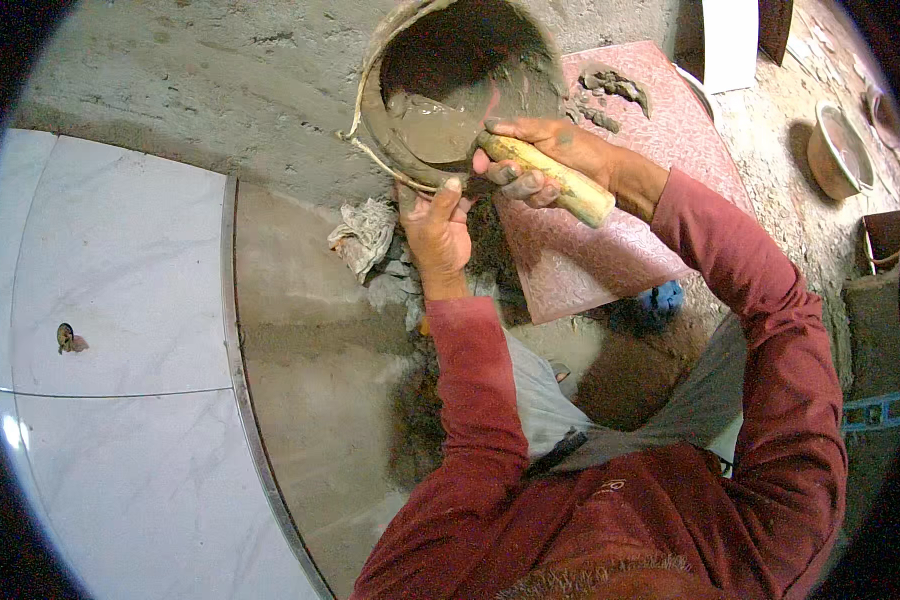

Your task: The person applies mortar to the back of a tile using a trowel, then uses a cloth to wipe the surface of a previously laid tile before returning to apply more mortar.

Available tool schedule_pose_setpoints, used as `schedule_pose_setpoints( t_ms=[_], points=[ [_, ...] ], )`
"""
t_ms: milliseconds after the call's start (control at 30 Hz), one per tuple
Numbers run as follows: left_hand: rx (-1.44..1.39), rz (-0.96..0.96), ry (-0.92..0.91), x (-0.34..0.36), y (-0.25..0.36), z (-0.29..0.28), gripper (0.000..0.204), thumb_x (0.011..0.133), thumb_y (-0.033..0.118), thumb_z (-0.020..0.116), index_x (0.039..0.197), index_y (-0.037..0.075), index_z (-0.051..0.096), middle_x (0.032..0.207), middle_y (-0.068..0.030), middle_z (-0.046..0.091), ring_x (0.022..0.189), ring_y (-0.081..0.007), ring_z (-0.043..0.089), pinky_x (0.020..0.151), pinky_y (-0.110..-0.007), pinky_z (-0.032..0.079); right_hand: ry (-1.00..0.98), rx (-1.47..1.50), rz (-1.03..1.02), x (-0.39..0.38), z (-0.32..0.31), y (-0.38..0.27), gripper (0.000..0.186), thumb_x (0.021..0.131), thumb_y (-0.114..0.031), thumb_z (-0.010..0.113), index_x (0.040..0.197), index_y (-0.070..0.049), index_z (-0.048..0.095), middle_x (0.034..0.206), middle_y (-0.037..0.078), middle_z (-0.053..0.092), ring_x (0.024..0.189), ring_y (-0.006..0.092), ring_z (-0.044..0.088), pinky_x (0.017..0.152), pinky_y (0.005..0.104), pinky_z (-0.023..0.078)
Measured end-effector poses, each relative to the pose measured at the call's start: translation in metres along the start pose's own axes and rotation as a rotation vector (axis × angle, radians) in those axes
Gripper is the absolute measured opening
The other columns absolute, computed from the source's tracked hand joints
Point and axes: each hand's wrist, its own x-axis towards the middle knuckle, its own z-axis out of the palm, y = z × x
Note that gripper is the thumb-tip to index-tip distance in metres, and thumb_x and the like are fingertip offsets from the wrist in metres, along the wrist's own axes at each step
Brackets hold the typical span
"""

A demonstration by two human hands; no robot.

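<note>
My right hand [550,170] is closed around a yellow handle [570,190] of a tool whose working end is mostly hidden at the mouth of a bucket [375,125]. The bucket, tilted toward me, holds wet grey mortar [435,130] and has a cord along its rim. My left hand [437,230] grips the bucket's lower rim. Beside that hand lies a crumpled pale cloth [365,235]. A pink patterned board [620,245] lies beneath my right hand, with lumps of mortar [615,95] on its far part.
White marbled tiles [120,290] with a metal edge strip line the left. A rough wall [170,60] runs behind. At right are a bowl [835,150], a blue spirit level [875,410] and white panels [730,40]. A blue object [660,300] sits below the board.
</note>
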Motion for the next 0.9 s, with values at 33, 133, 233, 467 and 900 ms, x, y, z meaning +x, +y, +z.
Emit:
schedule_pose_setpoints(
  t_ms=[33,133,233,467,900],
  points=[
    [-0.064,0.076,-0.031,-0.004,0.001,0.032,0.048,0.088,0.0,0.065,0.134,0.004,0.05,0.117,-0.009,0.065,0.105,-0.0221,0.065,0.083,-0.038,0.058,0.037,-0.016,-0.028,-0.004,0.0,0.001,0.043,0.104,-0.04,0.044,0.11,0.001,0.057,0.079,0.003,0.05,0.058,0.0114,0.047,0.042,0.0231,0.041],
    [-0.044,0.064,-0.029,0.001,0.001,0.021,0.063,0.087,-0.001,0.067,0.144,0.01,0.04,0.124,-0.0048,0.059,0.11,-0.0179,0.061,0.084,-0.035,0.057,-0.093,0.197,-0.049,0.004,0.017,0.013,0.044,0.103,-0.04,0.046,0.113,0.001,0.057,0.079,0.002,0.05,0.061,0.0116,0.047,0.043,0.0227,0.041],
    [-0.019,-0.007,0.108,0.014,-0.018,0.011,0.065,0.087,0.003,0.07,0.144,0.008,0.038,0.128,-0.0073,0.057,0.113,-0.0207,0.059,0.095,-0.036,0.051,-0.136,0.191,-0.119,0.005,0.034,0.018,0.045,0.103,-0.041,0.047,0.115,0.001,0.056,0.08,0.002,0.051,0.062,0.0115,0.047,0.046,0.0228,0.042],
    [0.047,0.218,0.29,0.013,-0.041,0.049,0.023,0.092,0.011,0.062,0.11,-0.003,0.061,0.096,-0.0091,0.066,0.08,-0.0237,0.066,0.071,-0.036,0.056,0.228,-0.372,-0.246,-0.033,0.056,0.002,0.045,0.104,-0.043,0.044,0.113,0.0,0.058,0.078,0.002,0.056,0.059,0.0107,0.054,0.047,0.0239,0.047],
    [-0.123,0.319,0.397,-0.002,0.025,0.007,0.039,0.087,0.004,0.066,0.121,-0.01,0.055,0.123,-0.0208,0.06,0.109,-0.0351,0.061,0.089,-0.05,0.054,1.104,-2.234,-0.128,-0.143,-0.117,-0.042,0.026,0.095,-0.022,0.056,0.104,0.0,0.046,0.092,0.025,0.059,0.084,0.0437,0.061,0.072,0.0509,0.048]
  ],
)
